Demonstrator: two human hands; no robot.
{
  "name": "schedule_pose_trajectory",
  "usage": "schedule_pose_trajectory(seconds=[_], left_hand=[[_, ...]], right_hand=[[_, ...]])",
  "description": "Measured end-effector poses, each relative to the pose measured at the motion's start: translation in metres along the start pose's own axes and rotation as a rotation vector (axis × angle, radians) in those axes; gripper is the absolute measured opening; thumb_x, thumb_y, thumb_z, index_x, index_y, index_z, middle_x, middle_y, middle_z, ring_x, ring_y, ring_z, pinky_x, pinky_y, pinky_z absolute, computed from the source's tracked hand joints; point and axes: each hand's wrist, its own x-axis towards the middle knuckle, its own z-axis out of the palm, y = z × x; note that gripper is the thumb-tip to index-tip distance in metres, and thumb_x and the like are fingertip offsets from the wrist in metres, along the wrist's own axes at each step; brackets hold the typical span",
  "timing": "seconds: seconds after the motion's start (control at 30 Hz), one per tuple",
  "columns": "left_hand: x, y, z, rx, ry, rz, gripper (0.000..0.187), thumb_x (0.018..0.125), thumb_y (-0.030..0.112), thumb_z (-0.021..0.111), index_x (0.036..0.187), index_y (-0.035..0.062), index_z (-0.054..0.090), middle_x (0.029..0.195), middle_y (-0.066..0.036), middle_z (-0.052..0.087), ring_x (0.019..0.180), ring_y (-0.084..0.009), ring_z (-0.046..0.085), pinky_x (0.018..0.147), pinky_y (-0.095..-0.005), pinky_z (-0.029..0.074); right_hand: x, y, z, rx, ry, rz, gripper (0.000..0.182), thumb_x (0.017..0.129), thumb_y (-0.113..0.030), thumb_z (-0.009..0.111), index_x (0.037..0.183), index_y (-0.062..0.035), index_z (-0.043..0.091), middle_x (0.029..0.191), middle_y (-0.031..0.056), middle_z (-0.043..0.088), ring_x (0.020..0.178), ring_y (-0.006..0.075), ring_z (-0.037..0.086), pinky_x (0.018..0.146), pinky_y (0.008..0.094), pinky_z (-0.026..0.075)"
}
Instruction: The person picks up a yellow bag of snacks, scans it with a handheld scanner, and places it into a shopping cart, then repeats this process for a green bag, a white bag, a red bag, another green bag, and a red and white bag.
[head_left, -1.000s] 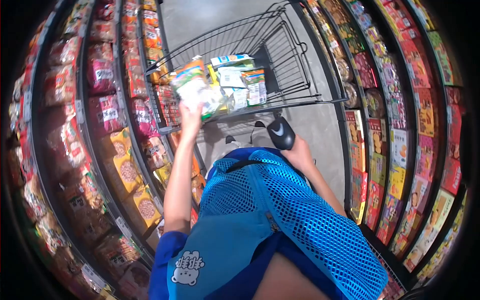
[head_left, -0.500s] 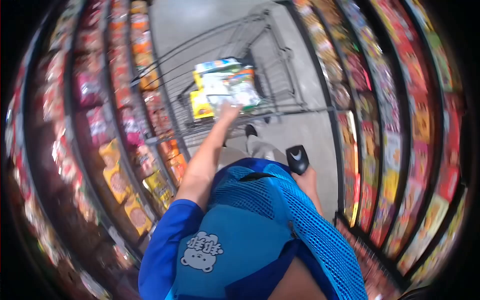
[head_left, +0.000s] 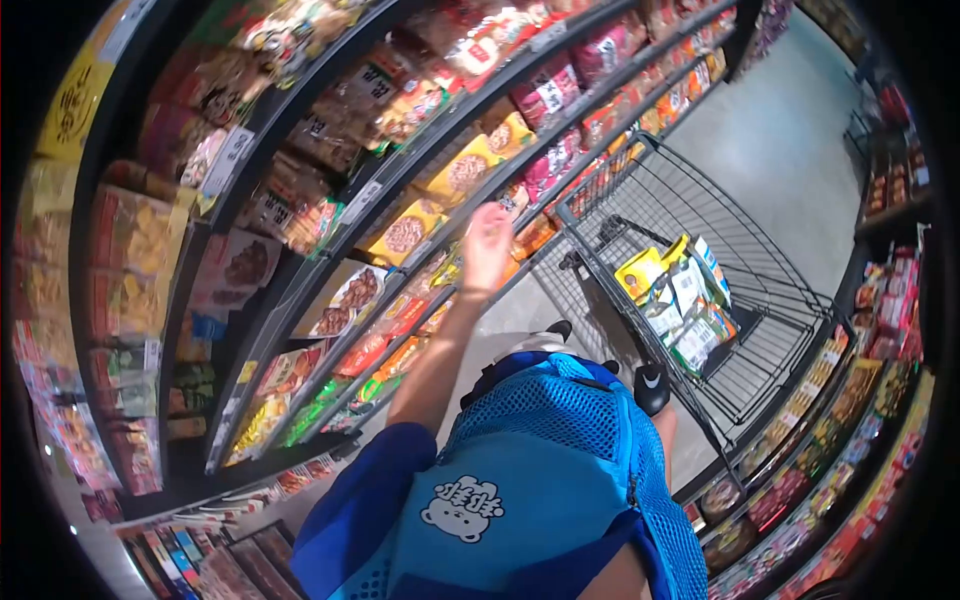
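My left hand (head_left: 488, 240) is raised in front of the left shelf, fingers loosely apart and nothing visible in it. Close by lie yellow snack bags (head_left: 407, 232) with a round picture of nuts or beans. Low on my right, my right hand (head_left: 665, 422) is closed around a black handheld scanner (head_left: 651, 388) with a white curved mark; my vest hides part of this hand. Ahead to the right stands a wire shopping cart (head_left: 770, 215). Inside it is a pile of packages, with a yellow bag (head_left: 640, 272) and white-and-green packs (head_left: 695, 335).
A long shelf of packaged food (head_left: 345, 215) with price tags runs along my left. Another packed shelf (head_left: 800, 400) lines the right side. Grey aisle floor (head_left: 800, 100) stretches ahead past the cart. My blue mesh vest (head_left: 540, 470) fills the lower middle.
My left hand has left the packages in the cart and moved to the left shelf. The view has turned left, so the cart now appears further right. The scanner stays in my right hand.
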Motion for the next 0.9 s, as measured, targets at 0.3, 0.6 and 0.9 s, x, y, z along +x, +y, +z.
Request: schedule_pose_trajectory(seconds=[0.3, 0.6, 0.9], left_hand=[[0.147, 0.091, -0.123, 0.214, 0.361, 0.110, 0.045, 0.089, 0.023, 0.071, 0.120, -0.0031, 0.054, 0.111, -0.013, 0.064, 0.085, -0.0147, 0.065, 0.078, -0.0274, 0.052], [0.207, 0.089, -0.118, 0.369, 0.408, 0.170, 0.040, 0.083, 0.033, 0.077, 0.091, -0.0061, 0.071, 0.088, -0.011, 0.071, 0.077, -0.0177, 0.066, 0.071, -0.0308, 0.050], [0.141, 0.130, -0.117, -0.616, 0.176, 0.009, 0.026, 0.098, 0.018, 0.059, 0.110, -0.0046, 0.058, 0.108, -0.014, 0.067, 0.093, -0.0191, 0.067, 0.076, -0.0324, 0.055]], right_hand=[[0.028, -0.059, 0.023, -0.050, -0.072, -0.120, 0.044, 0.067, -0.004, 0.073, 0.109, 0.0006, 0.064, 0.097, 0.0233, 0.070, 0.098, 0.0354, 0.068, 0.084, 0.0401, 0.052], [0.017, -0.034, 0.045, 0.095, 0.115, -0.040, 0.050, 0.065, -0.007, 0.074, 0.114, -0.0001, 0.063, 0.101, 0.0236, 0.070, 0.101, 0.0351, 0.068, 0.087, 0.0401, 0.052], [0.002, -0.057, 0.044, 0.044, 0.173, 0.081, 0.051, 0.066, -0.008, 0.071, 0.116, -0.0014, 0.062, 0.101, 0.0250, 0.069, 0.102, 0.0368, 0.067, 0.087, 0.0411, 0.052]])
